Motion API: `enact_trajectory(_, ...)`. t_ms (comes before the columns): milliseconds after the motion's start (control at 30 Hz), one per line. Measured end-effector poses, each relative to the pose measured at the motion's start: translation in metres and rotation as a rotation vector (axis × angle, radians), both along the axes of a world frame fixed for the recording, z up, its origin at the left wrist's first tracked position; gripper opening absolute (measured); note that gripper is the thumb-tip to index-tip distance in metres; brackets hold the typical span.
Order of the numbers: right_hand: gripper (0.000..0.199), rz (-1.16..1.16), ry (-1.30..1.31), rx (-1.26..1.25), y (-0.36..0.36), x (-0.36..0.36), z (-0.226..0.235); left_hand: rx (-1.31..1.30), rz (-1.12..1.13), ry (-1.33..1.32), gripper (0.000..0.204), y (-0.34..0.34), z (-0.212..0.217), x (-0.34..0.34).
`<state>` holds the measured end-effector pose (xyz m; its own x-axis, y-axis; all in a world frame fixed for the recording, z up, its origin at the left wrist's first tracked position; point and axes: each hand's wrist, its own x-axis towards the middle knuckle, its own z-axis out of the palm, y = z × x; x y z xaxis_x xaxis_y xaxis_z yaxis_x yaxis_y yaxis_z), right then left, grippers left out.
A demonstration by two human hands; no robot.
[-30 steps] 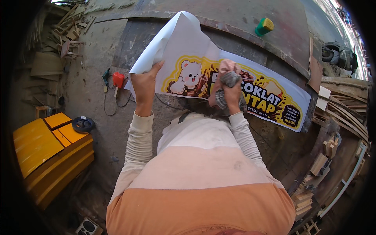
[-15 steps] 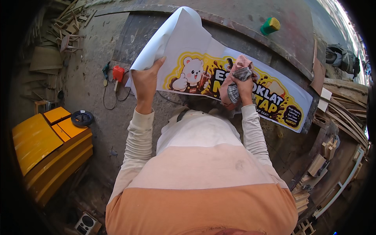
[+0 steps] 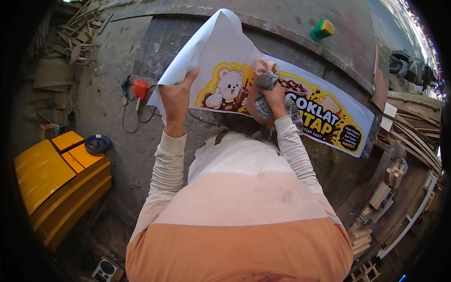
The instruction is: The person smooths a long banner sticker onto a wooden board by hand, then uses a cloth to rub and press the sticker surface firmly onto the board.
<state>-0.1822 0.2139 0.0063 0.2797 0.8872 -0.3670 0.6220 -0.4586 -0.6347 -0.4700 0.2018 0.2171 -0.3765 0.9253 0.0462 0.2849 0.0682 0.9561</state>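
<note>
A long printed sticker sheet [image 3: 324,115] with a white bear, a drink and yellow-and-brown lettering lies across a dark board [image 3: 277,40] in front of me. Its left end is lifted, and the pale backing paper [image 3: 195,49] curls back there. My left hand [image 3: 179,96] is closed on that raised left edge, thumb on top. Bunched under my right hand [image 3: 272,96] is a pink and grey checked rag [image 3: 264,81], pressed on the print just right of the bear. Rag and hand cover part of the lettering.
A green bottle with a yellow top [image 3: 322,30] stands beyond the sheet. Left are a red tool [image 3: 140,88] with a cord and a yellow cabinet [image 3: 44,164] bearing a black wheel [image 3: 97,144]. Wood strips [image 3: 413,129] pile up at right.
My right hand has slid the rag leftward along the sheet, toward the bear, uncovering more lettering on the right. My left hand keeps its hold on the raised edge.
</note>
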Motion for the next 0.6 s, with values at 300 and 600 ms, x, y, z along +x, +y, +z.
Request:
enact_trajectory(300,0.064,-0.102,0.123,0.027,-0.078,0.055,0.013,-0.059,0.01,0.03,0.031,0.003,-0.005,-0.009)
enact_trajectory(600,0.057,0.037,0.093,-0.002,-0.053,-0.035,0.008,-0.002,-0.029,-0.018,0.03,0.004,-0.015,-0.012)
